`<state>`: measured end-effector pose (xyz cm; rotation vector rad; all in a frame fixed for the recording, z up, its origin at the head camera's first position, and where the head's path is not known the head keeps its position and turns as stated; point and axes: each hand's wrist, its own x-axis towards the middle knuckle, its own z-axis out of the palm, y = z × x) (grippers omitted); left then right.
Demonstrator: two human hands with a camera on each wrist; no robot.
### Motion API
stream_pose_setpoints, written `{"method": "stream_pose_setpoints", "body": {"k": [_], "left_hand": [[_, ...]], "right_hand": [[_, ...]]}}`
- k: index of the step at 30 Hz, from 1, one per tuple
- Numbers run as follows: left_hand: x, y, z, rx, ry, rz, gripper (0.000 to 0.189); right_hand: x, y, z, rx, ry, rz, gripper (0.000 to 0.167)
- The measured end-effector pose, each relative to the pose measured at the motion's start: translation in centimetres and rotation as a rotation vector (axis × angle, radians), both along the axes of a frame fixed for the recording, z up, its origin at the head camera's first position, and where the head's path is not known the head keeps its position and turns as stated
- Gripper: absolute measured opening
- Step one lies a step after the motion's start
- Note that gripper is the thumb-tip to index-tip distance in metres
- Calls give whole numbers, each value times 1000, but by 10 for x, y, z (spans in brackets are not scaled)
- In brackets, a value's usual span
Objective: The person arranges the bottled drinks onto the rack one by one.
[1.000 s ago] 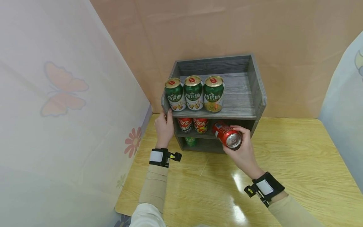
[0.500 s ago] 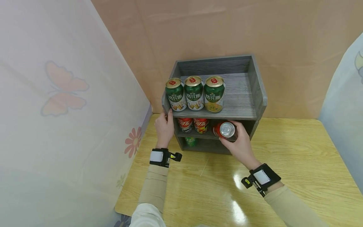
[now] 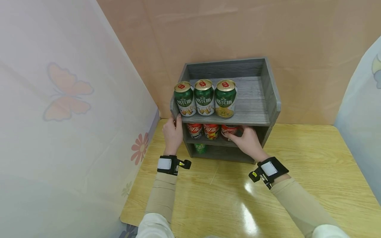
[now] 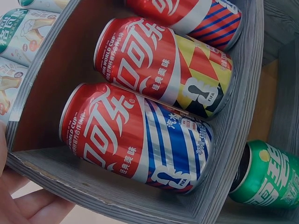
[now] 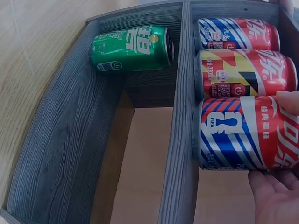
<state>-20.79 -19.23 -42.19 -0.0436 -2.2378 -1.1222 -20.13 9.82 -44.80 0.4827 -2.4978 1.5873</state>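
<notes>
My right hand (image 3: 248, 142) grips a red cola can (image 5: 243, 133) with blue and white stripes, thumb on one side and fingers on the other. The can stands upright on the middle shelf, to the right of two more cola cans, one with yellow patches (image 4: 163, 67) and one with blue stripes (image 4: 135, 137). My left hand (image 3: 173, 134) holds the left side of the grey wooden shelf unit (image 3: 250, 119), its thumb at the front edge. On the bottom shelf is a green soda can (image 5: 133, 49) at the left.
Three green-and-white cans with gold lids (image 3: 203, 97) stand in a row on the top shelf, left of its bare right part. The unit sits on a yellow wooden table (image 3: 306, 165), before a tan backdrop (image 3: 309, 66). A pale wall (image 3: 89, 148) rises at the left.
My right hand has tipped the cola can from lying toward me to upright and moved it back into the middle shelf beside the other two. The left hand has stayed in place.
</notes>
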Motion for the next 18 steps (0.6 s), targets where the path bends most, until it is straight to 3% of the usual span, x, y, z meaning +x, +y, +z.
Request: {"method": "stream_pose_setpoints", "body": {"k": [18], "left_hand": [[-1, 1, 0, 1, -1, -1, 38]], "right_hand": [[-11, -2, -1, 29, -1, 6, 70]]}}
